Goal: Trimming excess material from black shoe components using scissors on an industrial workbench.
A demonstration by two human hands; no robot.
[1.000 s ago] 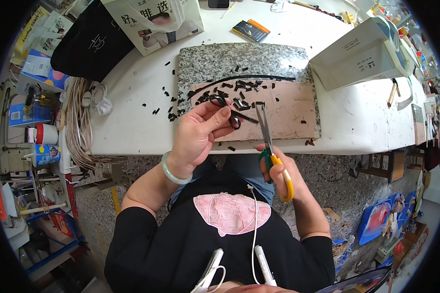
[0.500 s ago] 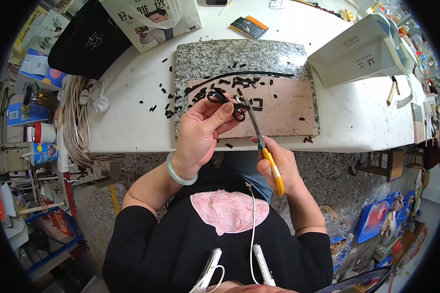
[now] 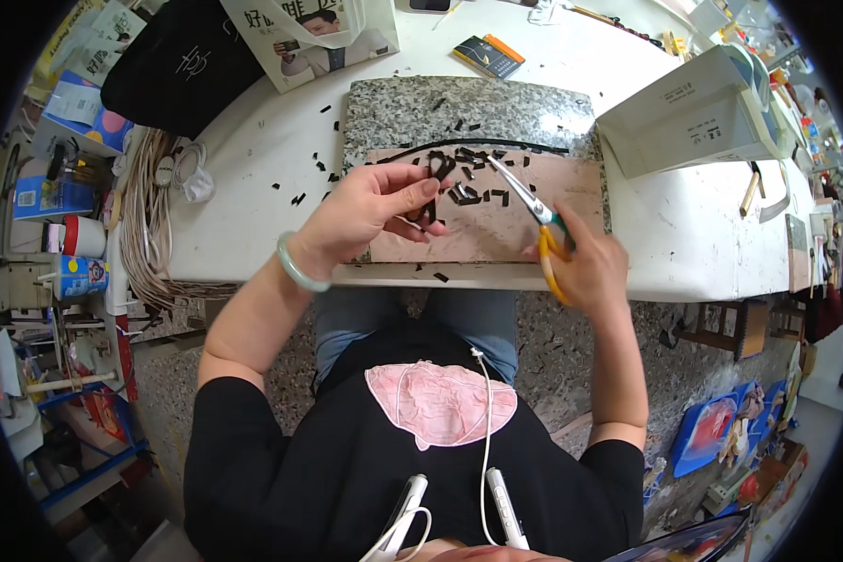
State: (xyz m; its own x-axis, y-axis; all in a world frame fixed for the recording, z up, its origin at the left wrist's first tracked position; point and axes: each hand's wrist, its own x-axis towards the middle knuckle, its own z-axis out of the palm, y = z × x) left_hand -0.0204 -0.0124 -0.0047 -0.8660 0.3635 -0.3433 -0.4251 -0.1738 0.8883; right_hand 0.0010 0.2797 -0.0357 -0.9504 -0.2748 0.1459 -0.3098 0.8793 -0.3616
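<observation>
The left hand (image 3: 370, 211) pinches a looped black cord (image 3: 435, 178) between thumb and fingers above the pink board (image 3: 496, 234). The right hand (image 3: 585, 267) is closed around the yellow handles of scissors (image 3: 525, 201), whose blades point toward the cord among the black offcuts (image 3: 478, 192) scattered on the board.

Single head-worn fisheye view, looking steeply down from above, close over the hands (image 3: 375, 211) at frame centre; white table (image 3: 253, 159) across the upper frame, own torso filling the lower half.
</observation>
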